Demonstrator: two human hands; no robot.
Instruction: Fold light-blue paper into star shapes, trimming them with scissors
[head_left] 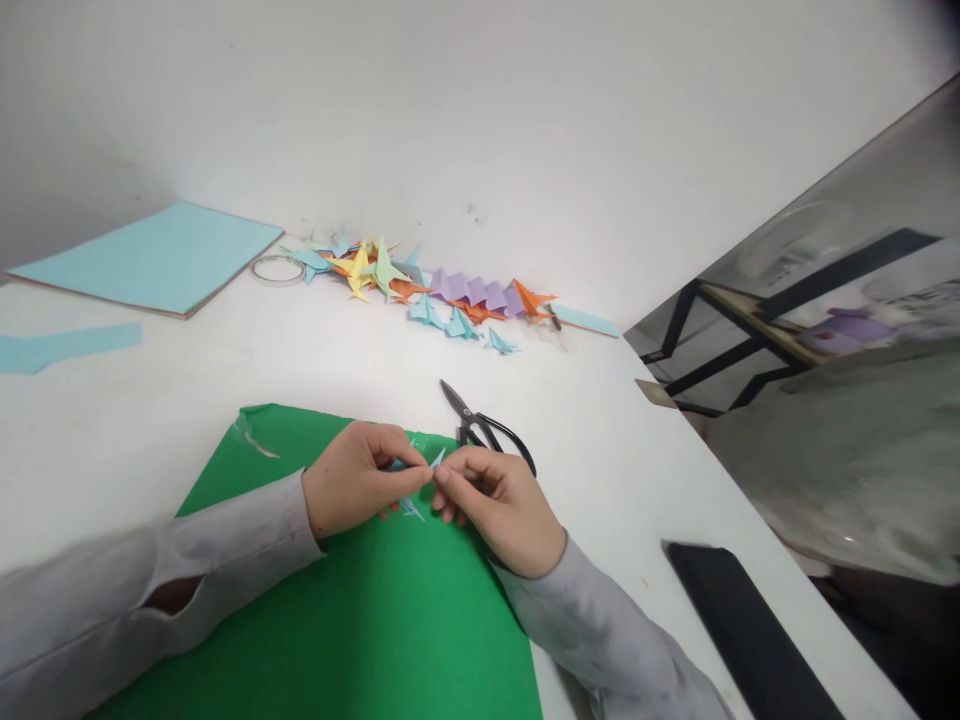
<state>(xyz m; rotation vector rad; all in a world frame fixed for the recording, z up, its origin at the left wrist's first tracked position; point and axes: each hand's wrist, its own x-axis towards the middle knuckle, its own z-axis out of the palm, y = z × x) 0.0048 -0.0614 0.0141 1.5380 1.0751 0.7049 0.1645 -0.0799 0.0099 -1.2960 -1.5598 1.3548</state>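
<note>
A small light blue folded paper crane [410, 507] is held above a green board [360, 600], its body mostly covered by my fingers. My left hand [364, 475] pinches it between thumb and forefinger. From the other side, my right hand [499, 500] is closed on a pointed part of the same paper, thumb against forefinger. The two sets of fingertips almost meet. Just beyond my right hand lies a pair of scissors [469, 415] with black handles, partly hidden behind the knuckles.
Along the wall lie several coloured paper cranes [382, 268] and a purple pleated paper strip [472, 291]. A roll of tape [277, 269] sits beside a stack of blue paper [165, 255]. A blue offcut [67, 347] is at left, a black flat object [750, 630] at right.
</note>
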